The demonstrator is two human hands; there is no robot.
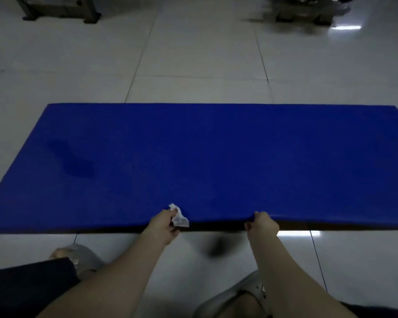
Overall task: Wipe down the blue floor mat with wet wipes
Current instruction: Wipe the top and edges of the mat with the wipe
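Note:
The blue floor mat [216, 157] lies flat on the white tiled floor, stretching across the whole width of the view. A darker damp patch [74, 161] shows on its left part. My left hand [162, 226] grips the mat's near edge together with a crumpled white wet wipe [179, 216]. My right hand [262, 223] pinches the same near edge a little to the right, where the edge is slightly raised off the floor.
My grey slippers [83, 258] and knees sit on the tiles just in front of the mat. Dark furniture legs [62, 10] stand at the far left and a blurred base [303, 12] at the far right.

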